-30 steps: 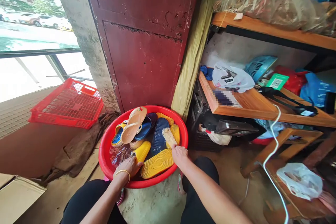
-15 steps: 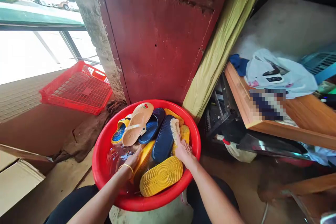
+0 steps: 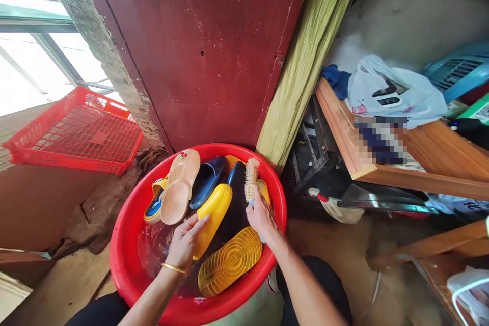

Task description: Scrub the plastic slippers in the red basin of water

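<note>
My left hand [image 3: 185,239] is closed around a yellow slipper [image 3: 214,214], held tilted over the red basin [image 3: 124,275]. In my right hand [image 3: 261,216] is a scrub brush [image 3: 251,179] with pale bristles, its handle gripped and its head pointing away from me. Below lies another yellow slipper [image 3: 231,262], its ridged sole facing up. Beyond my hands are a beige slipper [image 3: 179,183] with a red decoration, a dark blue slipper [image 3: 208,181] and a small yellow-and-blue slipper [image 3: 155,204]. Water shows at the basin's left side.
A red plastic crate [image 3: 76,132] stands at the left beside brown cloth [image 3: 101,209]. Behind the basin rises a dark red door [image 3: 202,81], with a yellowish curtain [image 3: 282,117] next to it. On the right, a wooden tray [image 3: 439,147] carries a white plastic bag [image 3: 393,91].
The yellow slipper in my left hand has been raised and tilted up out of the basin. My right hand still holds the brush. The view has shifted slightly right and closer.
</note>
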`<move>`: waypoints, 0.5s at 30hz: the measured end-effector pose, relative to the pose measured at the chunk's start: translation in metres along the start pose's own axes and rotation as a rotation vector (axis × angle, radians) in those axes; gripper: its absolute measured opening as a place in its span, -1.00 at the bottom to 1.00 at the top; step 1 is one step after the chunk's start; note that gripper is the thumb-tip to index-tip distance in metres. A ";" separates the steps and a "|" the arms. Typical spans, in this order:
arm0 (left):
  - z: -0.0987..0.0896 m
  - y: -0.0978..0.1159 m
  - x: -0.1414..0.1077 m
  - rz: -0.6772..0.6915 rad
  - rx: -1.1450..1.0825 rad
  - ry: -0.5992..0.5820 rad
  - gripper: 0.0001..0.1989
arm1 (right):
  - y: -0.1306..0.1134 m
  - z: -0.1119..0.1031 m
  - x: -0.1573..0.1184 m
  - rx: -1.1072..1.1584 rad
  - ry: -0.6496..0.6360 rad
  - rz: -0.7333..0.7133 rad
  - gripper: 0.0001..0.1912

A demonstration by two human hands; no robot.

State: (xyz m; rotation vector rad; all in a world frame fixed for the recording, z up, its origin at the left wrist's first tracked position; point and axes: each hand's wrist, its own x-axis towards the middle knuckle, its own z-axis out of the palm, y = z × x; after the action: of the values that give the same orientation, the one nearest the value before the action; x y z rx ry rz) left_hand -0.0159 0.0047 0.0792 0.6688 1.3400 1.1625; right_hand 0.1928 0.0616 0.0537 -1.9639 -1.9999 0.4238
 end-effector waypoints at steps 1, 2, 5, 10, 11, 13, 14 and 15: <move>0.001 0.002 -0.001 0.019 -0.011 -0.034 -0.46 | 0.000 -0.003 -0.003 0.033 0.050 -0.025 -0.29; 0.002 0.002 -0.001 0.038 -0.015 -0.068 -0.46 | 0.001 -0.006 -0.006 0.066 0.094 -0.057 -0.31; 0.010 -0.007 0.004 0.052 -0.047 -0.150 -0.49 | -0.003 -0.008 -0.017 0.134 0.167 -0.163 -0.38; 0.018 -0.036 0.023 0.014 -0.139 -0.173 -0.60 | -0.021 0.015 -0.051 -0.078 -0.020 -0.374 -0.44; 0.018 -0.041 0.026 0.000 -0.148 -0.176 -0.63 | -0.024 0.021 -0.058 -0.127 -0.064 -0.421 -0.43; 0.015 -0.047 0.030 -0.029 -0.153 -0.176 -0.69 | -0.025 0.028 -0.066 -0.178 -0.101 -0.480 -0.40; 0.015 -0.049 0.030 -0.028 -0.147 -0.177 -0.72 | -0.024 0.029 -0.065 -0.191 -0.095 -0.478 -0.39; 0.014 -0.049 0.030 -0.010 -0.132 -0.180 -0.76 | -0.022 0.027 -0.060 -0.204 -0.081 -0.455 -0.39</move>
State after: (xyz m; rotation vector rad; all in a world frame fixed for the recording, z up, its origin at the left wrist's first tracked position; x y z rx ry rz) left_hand 0.0054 0.0184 0.0254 0.6539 1.1047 1.1443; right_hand 0.1629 0.0013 0.0372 -1.5378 -2.5367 0.1970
